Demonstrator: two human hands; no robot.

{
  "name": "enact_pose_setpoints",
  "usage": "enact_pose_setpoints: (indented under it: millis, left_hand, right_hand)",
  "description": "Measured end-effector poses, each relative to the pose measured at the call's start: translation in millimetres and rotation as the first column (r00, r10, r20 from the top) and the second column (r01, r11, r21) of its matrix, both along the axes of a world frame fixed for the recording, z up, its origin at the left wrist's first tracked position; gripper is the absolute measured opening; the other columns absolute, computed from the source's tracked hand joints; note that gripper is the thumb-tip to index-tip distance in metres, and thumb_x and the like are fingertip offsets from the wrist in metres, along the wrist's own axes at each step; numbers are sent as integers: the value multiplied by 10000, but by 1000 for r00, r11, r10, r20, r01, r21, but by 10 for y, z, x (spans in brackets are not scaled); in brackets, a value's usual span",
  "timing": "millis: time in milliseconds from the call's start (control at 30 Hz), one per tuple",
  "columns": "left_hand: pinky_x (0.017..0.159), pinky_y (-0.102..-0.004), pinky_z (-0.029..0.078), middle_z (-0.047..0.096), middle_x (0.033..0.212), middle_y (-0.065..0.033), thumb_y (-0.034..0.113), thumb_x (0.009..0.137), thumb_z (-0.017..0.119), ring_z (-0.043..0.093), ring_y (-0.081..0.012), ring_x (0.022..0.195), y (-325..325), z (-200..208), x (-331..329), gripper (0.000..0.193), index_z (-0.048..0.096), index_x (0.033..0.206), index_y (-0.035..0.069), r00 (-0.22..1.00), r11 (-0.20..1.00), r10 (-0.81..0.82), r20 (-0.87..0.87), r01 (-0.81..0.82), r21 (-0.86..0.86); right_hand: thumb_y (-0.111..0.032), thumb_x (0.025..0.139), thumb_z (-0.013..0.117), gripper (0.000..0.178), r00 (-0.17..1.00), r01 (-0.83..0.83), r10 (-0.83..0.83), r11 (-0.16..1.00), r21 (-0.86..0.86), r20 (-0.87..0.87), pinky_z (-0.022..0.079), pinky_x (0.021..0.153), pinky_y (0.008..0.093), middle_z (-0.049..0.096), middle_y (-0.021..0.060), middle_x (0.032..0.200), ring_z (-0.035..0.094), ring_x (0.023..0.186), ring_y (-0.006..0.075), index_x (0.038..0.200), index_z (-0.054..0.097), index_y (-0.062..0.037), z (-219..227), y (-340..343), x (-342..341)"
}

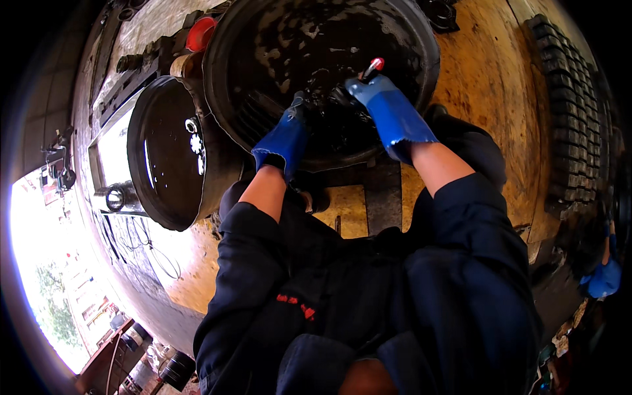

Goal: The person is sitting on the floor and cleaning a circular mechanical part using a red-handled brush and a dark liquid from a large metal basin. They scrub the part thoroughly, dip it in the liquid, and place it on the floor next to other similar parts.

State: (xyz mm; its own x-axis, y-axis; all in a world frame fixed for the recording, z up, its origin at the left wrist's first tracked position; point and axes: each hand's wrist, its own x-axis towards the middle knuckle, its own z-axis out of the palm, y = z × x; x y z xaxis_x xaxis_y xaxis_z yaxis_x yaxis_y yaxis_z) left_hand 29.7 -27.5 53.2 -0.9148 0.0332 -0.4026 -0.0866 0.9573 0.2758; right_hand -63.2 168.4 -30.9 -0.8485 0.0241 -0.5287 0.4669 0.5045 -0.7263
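Note:
Both my hands wear blue rubber gloves and reach into a large round black basin (216,92) of dark, oily liquid. My right hand (388,108) grips a tool with a red-tipped handle (373,66) that sticks up above the fist. My left hand (286,135) is closed on a dark, wet part (327,104) lying in the liquid between the two hands. The part's shape is hard to make out against the black liquid. My dark blue sleeves are pushed up to the elbows.
A black drum (168,155) with a glossy liquid surface stands just left of the basin. A red round lid (199,33) lies behind it. A large treaded tyre (569,99) lies at the right. Another person's blue-gloved hand (604,280) shows at the right edge.

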Motion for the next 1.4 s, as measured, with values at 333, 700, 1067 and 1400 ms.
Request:
enact_pose_setpoints:
  millis: [333, 700, 1067, 1400]
  left_hand:
    - [1056, -380, 412, 533, 1368, -233, 139, 1003, 414, 523, -344, 1265, -69, -537, -160, 415, 480, 1403, 46, 998, 994, -36, -50, 41, 106]
    - [993, -414, 471, 642, 1203, -236, 29, 928, 450, 590, -384, 1164, -176, -871, -226, 389, 595, 1288, 34, 970, 962, -121, -211, 167, 218]
    - [961, -413, 494, 675, 1136, -222, -47, 868, 455, 623, -383, 1096, -417, -534, -336, 442, 642, 1255, 54, 860, 955, -57, -508, 195, 223]
    - [941, -407, 498, 686, 1096, -226, -105, 821, 483, 640, -387, 1044, -541, -550, -286, 490, 663, 1243, 68, 862, 952, -124, -492, 244, 188]
  right_hand:
    - [-456, 809, 695, 446, 974, -169, 167, 986, -2, 153, 521, 793, 366, 719, 133, 896, 685, 842, 248, 1009, 713, -58, -14, -146, 170]
    - [-430, 842, 708, 427, 989, -118, 133, 969, -216, 57, 524, 856, 364, 722, 144, 976, 687, 934, 263, 1065, 704, -65, 185, 137, 199]
    - [-428, 847, 700, 400, 993, 11, -19, 997, -75, -115, 523, 828, 348, 731, 143, 887, 694, 852, 239, 981, 713, -52, 40, 422, -14]
    - [-406, 905, 692, 402, 992, -82, 59, 972, -219, -111, 501, 872, 292, 730, 82, 950, 668, 915, 157, 1097, 712, -53, 209, 149, -128]
